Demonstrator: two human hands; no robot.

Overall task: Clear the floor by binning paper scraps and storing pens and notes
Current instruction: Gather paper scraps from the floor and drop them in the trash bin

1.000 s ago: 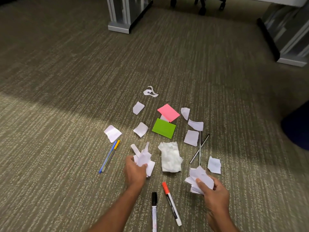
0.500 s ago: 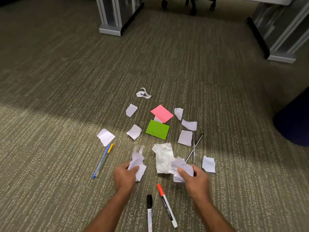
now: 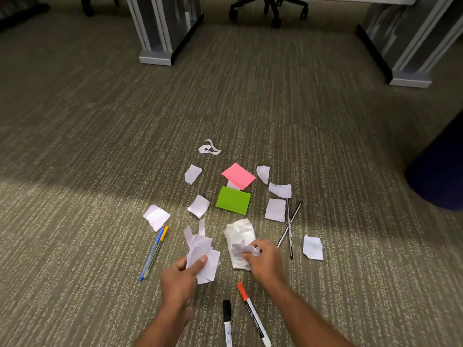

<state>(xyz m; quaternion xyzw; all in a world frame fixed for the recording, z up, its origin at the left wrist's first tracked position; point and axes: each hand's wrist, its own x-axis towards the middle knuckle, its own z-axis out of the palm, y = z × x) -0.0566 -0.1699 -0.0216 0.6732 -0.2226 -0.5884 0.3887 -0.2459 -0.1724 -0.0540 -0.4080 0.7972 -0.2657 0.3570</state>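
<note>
My left hand grips a bunch of white paper scraps just above the carpet. My right hand holds crumpled scraps and rests on a large crumpled white sheet. Several more white scraps lie scattered around a pink note pad and a green note pad. A blue and a yellow pen lie at the left, two thin black pens at the right. A black-capped marker and a red-capped marker lie between my forearms.
Grey desk legs stand at the back centre and back right. An office chair base shows at the top. A dark blue round container stands at the right edge. Open carpet stretches to the left.
My right hand has moved left with its scraps onto the large crumpled sheet. My left hand has kept its bunch and lifted it slightly. The view has tilted up a little.
</note>
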